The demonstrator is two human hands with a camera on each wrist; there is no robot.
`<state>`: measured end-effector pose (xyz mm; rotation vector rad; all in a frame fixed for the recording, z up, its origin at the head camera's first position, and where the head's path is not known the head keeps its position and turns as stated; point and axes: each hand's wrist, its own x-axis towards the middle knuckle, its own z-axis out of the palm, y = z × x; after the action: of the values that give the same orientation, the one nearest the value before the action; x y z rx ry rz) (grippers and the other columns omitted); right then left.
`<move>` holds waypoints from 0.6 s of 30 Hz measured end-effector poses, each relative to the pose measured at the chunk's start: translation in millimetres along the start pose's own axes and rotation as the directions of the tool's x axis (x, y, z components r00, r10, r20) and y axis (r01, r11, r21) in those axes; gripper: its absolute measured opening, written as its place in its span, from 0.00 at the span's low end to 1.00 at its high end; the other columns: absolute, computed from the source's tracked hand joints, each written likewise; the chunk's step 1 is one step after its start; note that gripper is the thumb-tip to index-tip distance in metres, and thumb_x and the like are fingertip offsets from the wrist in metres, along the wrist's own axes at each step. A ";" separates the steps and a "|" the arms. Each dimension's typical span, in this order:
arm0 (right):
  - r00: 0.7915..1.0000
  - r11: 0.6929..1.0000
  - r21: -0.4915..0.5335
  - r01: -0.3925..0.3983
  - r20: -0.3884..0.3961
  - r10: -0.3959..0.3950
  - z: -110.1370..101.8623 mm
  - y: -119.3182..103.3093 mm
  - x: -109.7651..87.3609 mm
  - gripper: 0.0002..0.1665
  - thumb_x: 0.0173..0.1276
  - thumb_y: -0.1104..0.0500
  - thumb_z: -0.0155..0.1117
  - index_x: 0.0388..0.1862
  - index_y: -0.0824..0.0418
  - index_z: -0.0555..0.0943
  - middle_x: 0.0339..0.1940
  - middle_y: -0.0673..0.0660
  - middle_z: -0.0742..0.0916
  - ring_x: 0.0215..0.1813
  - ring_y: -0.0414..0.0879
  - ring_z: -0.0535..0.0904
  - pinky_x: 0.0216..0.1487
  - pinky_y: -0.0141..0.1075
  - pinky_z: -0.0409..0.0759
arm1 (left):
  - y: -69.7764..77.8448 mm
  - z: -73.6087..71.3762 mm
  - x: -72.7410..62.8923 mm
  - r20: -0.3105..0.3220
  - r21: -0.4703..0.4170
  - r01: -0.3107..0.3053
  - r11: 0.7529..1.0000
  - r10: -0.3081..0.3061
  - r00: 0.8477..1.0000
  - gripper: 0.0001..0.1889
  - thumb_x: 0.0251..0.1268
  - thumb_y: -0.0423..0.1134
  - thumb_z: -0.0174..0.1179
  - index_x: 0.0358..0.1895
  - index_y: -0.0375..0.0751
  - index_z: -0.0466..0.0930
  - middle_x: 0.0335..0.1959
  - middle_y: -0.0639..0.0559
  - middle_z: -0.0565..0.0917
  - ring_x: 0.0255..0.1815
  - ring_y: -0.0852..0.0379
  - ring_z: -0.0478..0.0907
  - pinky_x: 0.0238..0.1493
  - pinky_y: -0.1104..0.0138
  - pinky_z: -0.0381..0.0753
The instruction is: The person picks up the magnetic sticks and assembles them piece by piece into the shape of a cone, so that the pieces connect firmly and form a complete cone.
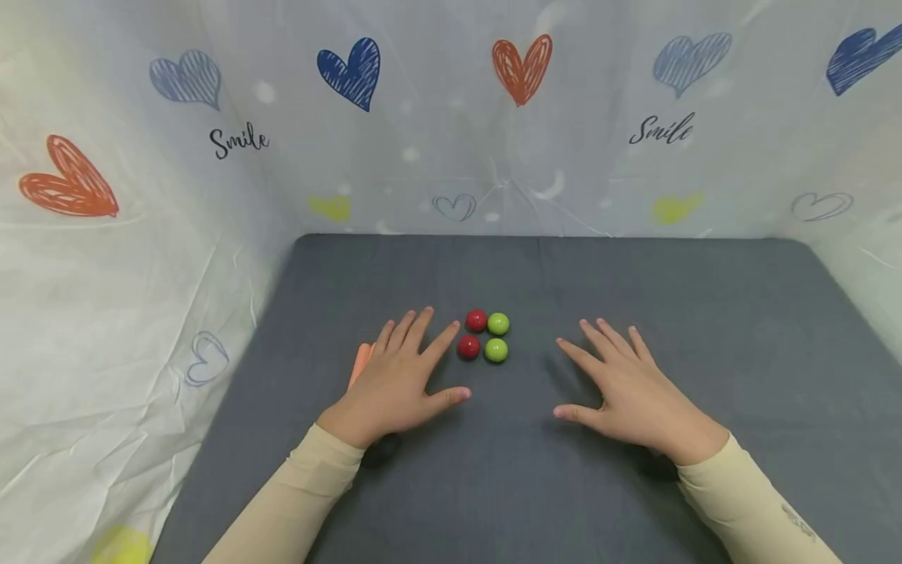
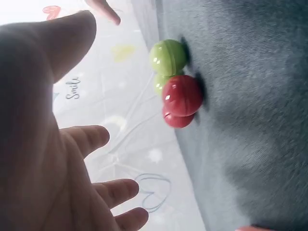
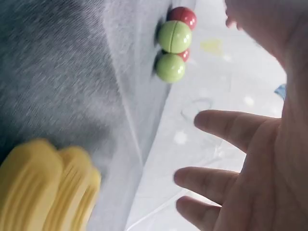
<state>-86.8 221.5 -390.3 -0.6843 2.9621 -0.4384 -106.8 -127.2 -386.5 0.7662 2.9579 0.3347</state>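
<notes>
Two shiny red balls (image 1: 468, 347) and two lime green balls (image 1: 496, 350) sit close together on the dark grey cloth, red on the left, green on the right. A seam runs round the nearer green ball (image 3: 174, 36) in the right wrist view. My left hand (image 1: 395, 384) hovers palm down beside the red balls, fingers spread and holding nothing. Partly hidden beneath it lies an orange object (image 1: 361, 362). Off to the right of the balls, my right hand (image 1: 637, 392) is also spread and holds nothing. Ridged yellow pieces (image 3: 48, 187) lie below that hand, covered by it in the head view.
A dark grey cloth (image 1: 535, 501) covers the table. White curtains (image 1: 423, 141) printed with hearts and "Smile" hang along the back and both sides. Small dark wrist cameras (image 1: 380, 450) are under both wrists.
</notes>
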 end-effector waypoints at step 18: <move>0.995 0.998 0.060 -0.035 -0.092 0.040 5.7 33.4 -38.8 0.41 0.65 0.42 0.78 0.70 0.64 0.79 0.75 0.74 0.72 0.78 0.75 0.62 0.74 0.71 0.56 | 22.0 18.2 39.6 -0.012 0.054 -0.124 0.991 0.125 0.992 0.37 0.73 0.65 0.60 0.80 0.57 0.67 0.80 0.42 0.63 0.74 0.42 0.66 0.70 0.45 0.65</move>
<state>-65.2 265.8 -405.2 -0.6174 3.0298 -0.5659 -128.8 -85.7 -399.7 0.9619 2.9515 0.2707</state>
